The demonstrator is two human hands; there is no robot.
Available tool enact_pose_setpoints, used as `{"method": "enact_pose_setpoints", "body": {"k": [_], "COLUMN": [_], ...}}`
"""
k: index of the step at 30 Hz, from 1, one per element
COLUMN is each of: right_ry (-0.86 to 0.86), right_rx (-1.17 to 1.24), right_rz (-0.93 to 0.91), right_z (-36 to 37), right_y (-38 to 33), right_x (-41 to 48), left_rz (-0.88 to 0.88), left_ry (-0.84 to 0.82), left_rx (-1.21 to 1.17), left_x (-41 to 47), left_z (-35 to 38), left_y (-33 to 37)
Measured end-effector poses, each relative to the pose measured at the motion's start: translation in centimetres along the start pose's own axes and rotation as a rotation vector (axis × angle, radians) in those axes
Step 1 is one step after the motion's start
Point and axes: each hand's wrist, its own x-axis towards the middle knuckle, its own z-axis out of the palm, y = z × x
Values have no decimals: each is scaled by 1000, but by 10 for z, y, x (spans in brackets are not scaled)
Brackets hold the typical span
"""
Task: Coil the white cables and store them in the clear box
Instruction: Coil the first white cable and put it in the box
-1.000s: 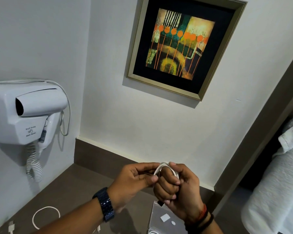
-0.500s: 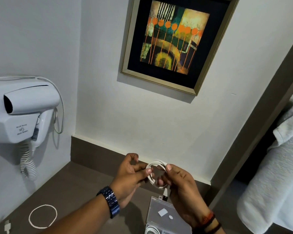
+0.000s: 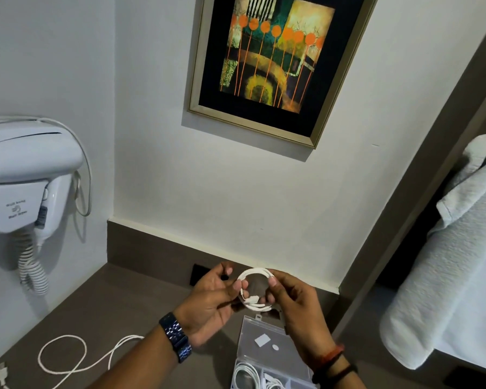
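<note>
A small round coil of white cable [image 3: 253, 276] hangs in the air between both hands, just above the counter. My left hand [image 3: 212, 300] pinches the coil's left side and my right hand [image 3: 295, 303] pinches its right side. Under the hands stands the clear box [image 3: 267, 331] with its lid tipped up; coiled white cables [image 3: 246, 376] lie in its compartments. A loose white cable [image 3: 68, 357] lies in open loops on the counter at lower left, its plug [image 3: 1, 372] near the left edge.
A white wall-mounted hair dryer [image 3: 26, 178] with a spiral cord hangs on the left wall. A framed picture [image 3: 275, 57] is on the back wall. White towels [image 3: 458, 262] hang at the right. The brown counter [image 3: 96, 304] meets the wall just behind the hands.
The hands have spread apart and the cable now shows as an open round coil. The view has tilted down, so more of the box and the loose cable shows.
</note>
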Motion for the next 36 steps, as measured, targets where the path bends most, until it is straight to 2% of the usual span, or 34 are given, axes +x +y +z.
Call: {"method": "enact_pose_setpoints", "body": {"k": [3,5,11,15,21,28,31,33,36], "right_ry": [-9,6,104,163,320,390,428,407,317], "right_rx": [-59,-80,-121,-188,-320,-440,-543,-644,-847], "right_rz": [37,67,212,333,487,659,696,699,634], "right_z": [-2,-4,-18,-21,-17,2,10,13,16], "right_y": [10,18,64,115,196,245,251,253,255], "right_x": [0,-1,-6,-16,-42,-66,-76,-81,-82], "left_rz": [-79,-108,-134,-186,-234,-245,-235,-210,-76], "left_ry": [-43,-23,188,411,516,592,560,522,458], "left_rx": [-11,82,553,669,745,1037,1158,1262,1545], "left_x": [-2,-2,2,3,-3,-22,-32,-36,-41], "left_z": [-6,-10,-29,-56,-97,-128,-136,-137,-144], "left_y": [-1,-5,-52,-99,-167,-207,-215,-217,-221]}}
